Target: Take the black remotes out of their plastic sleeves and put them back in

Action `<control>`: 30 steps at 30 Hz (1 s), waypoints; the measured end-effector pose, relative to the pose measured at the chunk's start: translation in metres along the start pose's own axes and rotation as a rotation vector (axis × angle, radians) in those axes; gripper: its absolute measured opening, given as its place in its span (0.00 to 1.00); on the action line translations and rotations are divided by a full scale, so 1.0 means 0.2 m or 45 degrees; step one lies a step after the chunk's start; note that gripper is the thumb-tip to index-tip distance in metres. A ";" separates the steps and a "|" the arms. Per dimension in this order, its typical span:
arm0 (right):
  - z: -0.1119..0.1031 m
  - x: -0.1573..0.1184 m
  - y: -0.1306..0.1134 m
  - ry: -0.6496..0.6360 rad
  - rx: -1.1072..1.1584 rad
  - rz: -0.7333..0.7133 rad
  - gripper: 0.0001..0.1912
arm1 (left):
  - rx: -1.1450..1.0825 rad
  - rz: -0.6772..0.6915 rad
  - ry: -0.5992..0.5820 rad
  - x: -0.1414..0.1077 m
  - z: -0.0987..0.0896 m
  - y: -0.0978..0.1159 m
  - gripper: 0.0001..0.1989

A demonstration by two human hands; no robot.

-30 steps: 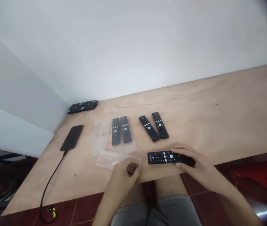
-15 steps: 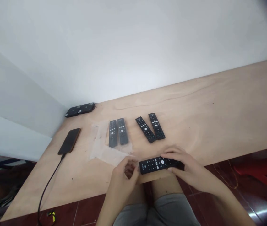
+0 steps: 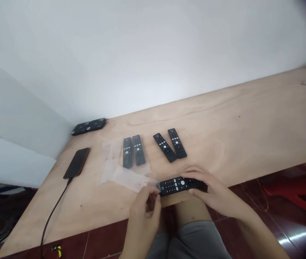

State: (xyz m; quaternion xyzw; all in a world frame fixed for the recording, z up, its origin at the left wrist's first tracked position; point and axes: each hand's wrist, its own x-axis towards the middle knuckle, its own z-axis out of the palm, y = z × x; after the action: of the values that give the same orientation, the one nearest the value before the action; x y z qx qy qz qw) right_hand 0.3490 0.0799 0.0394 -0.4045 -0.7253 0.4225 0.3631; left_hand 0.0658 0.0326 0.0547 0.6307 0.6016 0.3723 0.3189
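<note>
A black remote (image 3: pixel 173 185) with white buttons lies sideways at the table's front edge. My right hand (image 3: pixel 204 183) grips its right end, fingers above and thumb below. My left hand (image 3: pixel 149 203) is at its left end, thumb and fingers pinched together; whatever is between them is too small to make out. Beyond, two bare black remotes (image 3: pixel 165 147) (image 3: pixel 177 143) lie with their lower ends touching. Left of those, two remotes (image 3: pixel 127 153) (image 3: pixel 138 150) look greyish under clear plastic. Thin translucent plastic wrapping (image 3: pixel 128 178) spreads from there toward my left hand.
A phone (image 3: pixel 76 163) with a black cable (image 3: pixel 54 212) lies on the wooden table (image 3: pixel 223 144) at left. Two black boxes (image 3: pixel 80 128) (image 3: pixel 97 124) sit by the wall. A red stool (image 3: pixel 293 194) stands beyond the front edge at right.
The fingers of my left hand have closed in on the remote's left end and now cover a bit of it. The view has shifted slightly. My right hand keeps its grip.
</note>
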 end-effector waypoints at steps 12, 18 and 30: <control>0.01 0.01 0.00 0.035 -0.083 0.016 0.25 | 0.327 0.477 -0.137 0.16 -0.27 -0.14 0.18; 0.01 0.03 -0.04 -0.014 -0.044 0.024 0.25 | 0.278 0.515 -0.178 0.16 -0.21 -0.23 0.17; 0.04 0.06 -0.06 -0.098 -0.086 0.024 0.26 | 0.207 0.511 -0.194 0.15 -0.18 -0.24 0.18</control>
State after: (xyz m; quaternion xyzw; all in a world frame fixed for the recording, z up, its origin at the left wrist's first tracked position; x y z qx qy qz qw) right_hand 0.3345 0.0836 0.0504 -0.4068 -0.7486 0.4166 0.3172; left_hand 0.0110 0.0636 0.0348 0.7876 0.4663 0.3300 0.2310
